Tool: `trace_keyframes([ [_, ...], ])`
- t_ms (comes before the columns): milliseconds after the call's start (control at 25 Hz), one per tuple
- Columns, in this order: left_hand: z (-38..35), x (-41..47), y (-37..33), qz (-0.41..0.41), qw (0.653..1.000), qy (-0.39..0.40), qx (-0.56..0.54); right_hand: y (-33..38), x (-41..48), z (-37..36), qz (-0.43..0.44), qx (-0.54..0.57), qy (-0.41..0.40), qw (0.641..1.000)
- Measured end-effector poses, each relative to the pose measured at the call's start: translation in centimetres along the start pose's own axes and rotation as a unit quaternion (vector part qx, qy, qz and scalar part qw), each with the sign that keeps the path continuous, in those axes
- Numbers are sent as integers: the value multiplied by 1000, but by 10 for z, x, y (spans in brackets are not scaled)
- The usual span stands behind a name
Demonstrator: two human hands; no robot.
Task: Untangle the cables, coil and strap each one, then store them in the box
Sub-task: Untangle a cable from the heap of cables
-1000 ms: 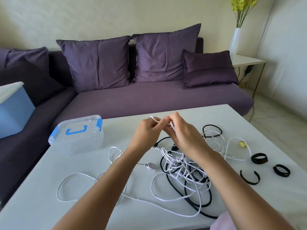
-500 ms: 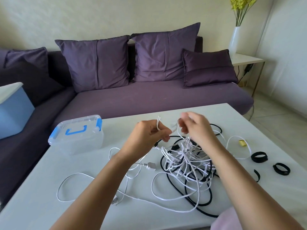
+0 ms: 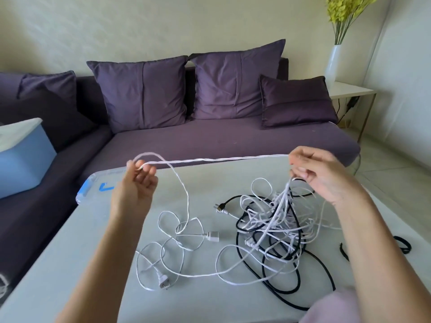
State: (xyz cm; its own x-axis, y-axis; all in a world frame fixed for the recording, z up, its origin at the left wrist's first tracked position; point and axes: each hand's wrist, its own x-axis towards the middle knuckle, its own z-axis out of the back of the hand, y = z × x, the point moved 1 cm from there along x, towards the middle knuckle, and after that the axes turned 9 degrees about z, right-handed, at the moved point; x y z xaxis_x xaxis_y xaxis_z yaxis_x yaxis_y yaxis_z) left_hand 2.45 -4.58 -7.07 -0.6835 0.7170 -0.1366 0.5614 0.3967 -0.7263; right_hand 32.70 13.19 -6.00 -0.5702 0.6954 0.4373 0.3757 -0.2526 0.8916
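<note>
Both hands are up off the worktop (image 3: 70, 264) and well apart, with a run of white cable (image 3: 217, 159) drawn taut between them. The left hand (image 3: 137, 180), out to the left of the tangle (image 3: 275, 224), has its fingers curled round a loop of that cable. The right hand (image 3: 319, 173), just above the tangle, pinches the other end of the run, and a sheaf of white strands climbs from the heap towards it.

My worry is the pull itself. The taut run looks twisted on itself, so spreading the hands wider would likely tighten that twist and cinch whatever knots sit in the heap. The white strands weave through the black cable (image 3: 289, 292), so a hard tug could hoist the whole lot, black plug and all, rather than free one line. Left of the tangle, the loose loops and the two-pin plug (image 3: 164, 282) could snag each other as slack runs out.

The black straps (image 3: 403, 244) right of the tangle lie near the worktop's edge, where a dragged cable could sweep them off. The clear storage box (image 3: 91, 190), far left of the tangle, has nothing in it that I can see.
</note>
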Motion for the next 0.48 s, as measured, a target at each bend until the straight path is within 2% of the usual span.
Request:
trace_keyframes([
  [120,33,-1,-46,-22,988,-31,-150,12,3,26,96,95,-176,975],
  [200,47,-6,-73,-47,988,-50,-135,20,2,33,140,54,-207,967],
  [280,45,-5,-75,-40,997,-58,-29,23,2,16,113,-54,-151,981],
  [360,22,-12,-57,-31,988,-37,146,23,4,-20,86,-193,-38,977],
  [400,8,-17,-44,-35,971,-3,234,23,4,-40,89,-249,23,964],
  [480,-17,-31,-17,-24,917,129,376,20,2,-73,117,-295,102,943],
])
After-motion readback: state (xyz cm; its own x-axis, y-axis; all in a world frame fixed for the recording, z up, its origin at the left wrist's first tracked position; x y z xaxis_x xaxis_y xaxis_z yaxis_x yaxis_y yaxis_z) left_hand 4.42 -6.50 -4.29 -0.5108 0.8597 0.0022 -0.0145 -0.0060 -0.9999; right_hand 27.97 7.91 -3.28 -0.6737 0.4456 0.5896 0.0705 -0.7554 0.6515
